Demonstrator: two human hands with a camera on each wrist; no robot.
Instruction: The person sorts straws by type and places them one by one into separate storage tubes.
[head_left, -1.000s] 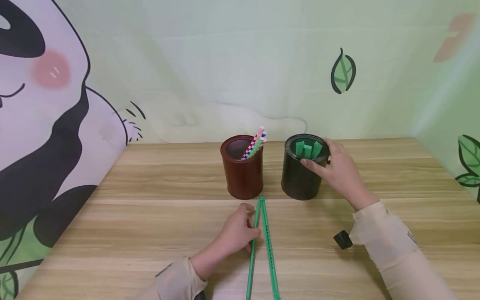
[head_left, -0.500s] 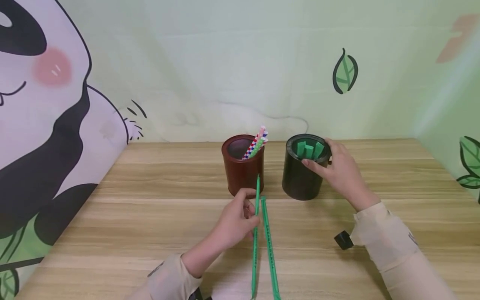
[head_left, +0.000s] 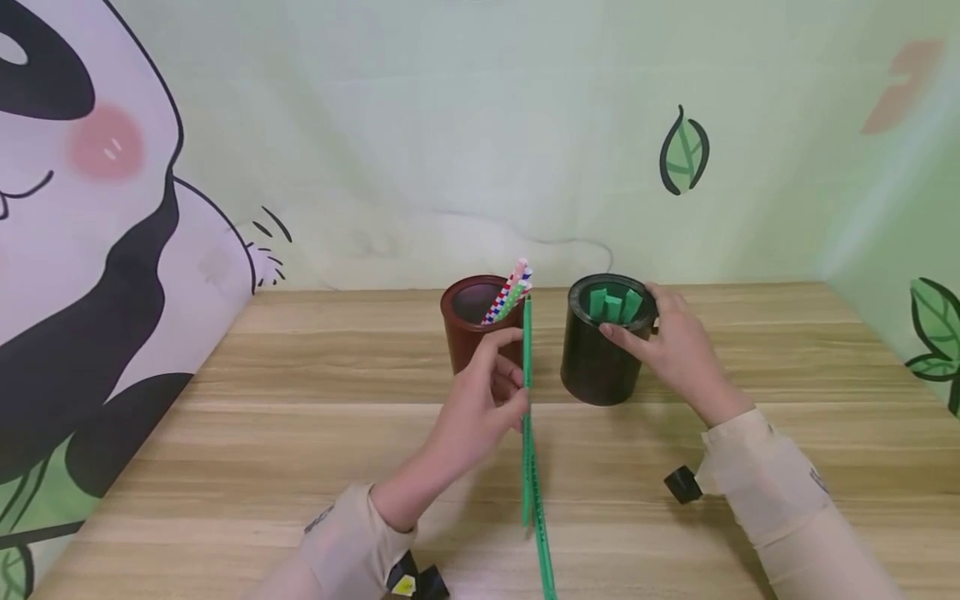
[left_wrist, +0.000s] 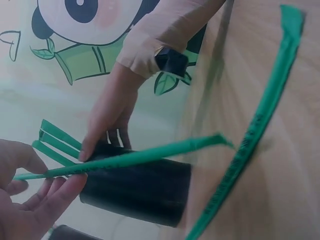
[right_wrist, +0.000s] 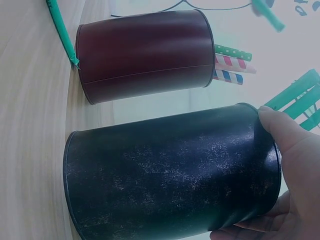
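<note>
My left hand (head_left: 480,408) pinches a long green wrapped straw (head_left: 527,342) between thumb and fingers, raised above the table and standing nearly upright in the head view. With thumb and fingers, my right hand (head_left: 686,350) grips the rim of a black cylindrical holder (head_left: 596,367). Three green wrapped straws (head_left: 612,307) poke out of that holder. Another green wrapped straw (left_wrist: 255,130) lies on the table, printed with small dark text. The held straw's lower end shows in the left wrist view, clear of the tabletop.
A dark red cylindrical holder (head_left: 465,337) stands left of the black one, partly behind my left hand. Patterned straws (head_left: 510,292) lean in it. Behind the wooden table (head_left: 262,467) is a wall with a panda picture (head_left: 142,275).
My left hand has lifted one green straw off the table and carried it forward and slightly right, its top rising past the dark red holder. The right hand has stayed on the black holder.
</note>
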